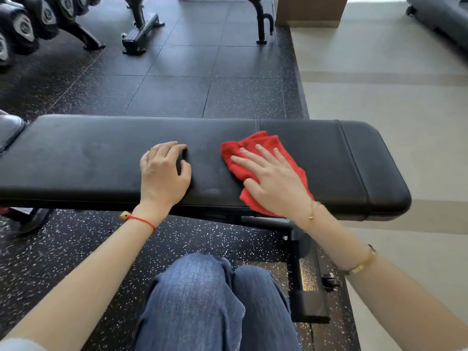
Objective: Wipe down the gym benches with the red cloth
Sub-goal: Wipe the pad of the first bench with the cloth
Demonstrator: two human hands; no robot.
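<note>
A black padded gym bench (88, 158) stretches across the view in front of me. A crumpled red cloth (255, 143) lies on its pad, right of the middle. My right hand (273, 178) lies flat on the cloth with fingers spread, pressing it onto the pad. My left hand (163, 171) rests on the bare pad a little to the left of the cloth, fingers curled, holding nothing. Part of the cloth hangs over the bench's near edge under my right wrist.
The bench's black frame and foot (306, 282) stand by my right knee. A dumbbell rack (30, 26) is at the far left, another bench's legs (141, 29) at the back. Black rubber floor (177, 79) gives way to pale flooring (392, 97) on the right.
</note>
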